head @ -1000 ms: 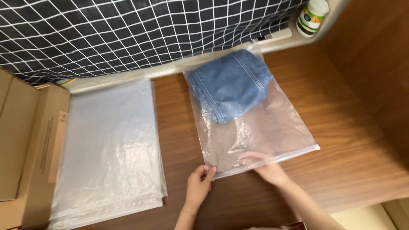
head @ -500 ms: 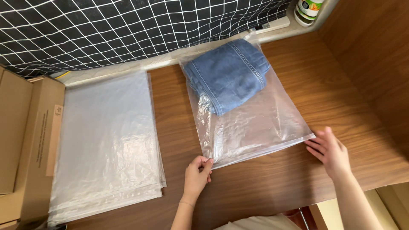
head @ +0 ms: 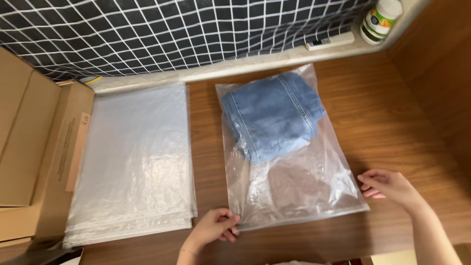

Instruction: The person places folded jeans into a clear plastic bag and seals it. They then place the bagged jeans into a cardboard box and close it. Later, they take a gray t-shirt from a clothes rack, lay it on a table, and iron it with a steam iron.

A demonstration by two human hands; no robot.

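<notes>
- Head view is looking down on a brown wooden tabletop (head: 392,113), with the person's two bare hands at the near edge.
- Lying flat in the middle of the table is a clear plastic bag (head: 299,191), its open end pointing toward the person.
- Sitting inside the far half of that bag is a folded pair of blue jeans (head: 272,115); the near half of the bag is lying empty and wrinkled against the wood.
- The left hand (head: 212,228) is pinching the near left corner of the bag, thumb on top and fingers curled against the edge, so it is grasping the plastic.
- The right hand (head: 390,185) is resting just beside the near right corner of the bag, fingers held loosely together and pointing at the edge; I cannot tell whether the fingertips are gripping the plastic or only touching it.
- Lying to the left, apart from the bag with a strip of bare wood between them, is a flat stack of empty clear bags (head: 132,162).
- Further left, cardboard boxes (head: 34,147) are standing against the stack's edge.
- Hanging along the far side is a dark cloth with a white grid pattern (head: 171,29), above a pale ledge (head: 255,64).
- Standing on that ledge at the far right corner is a small white bottle with a green label (head: 381,19), and just beside it a small white flat device (head: 329,41) is lying.
</notes>
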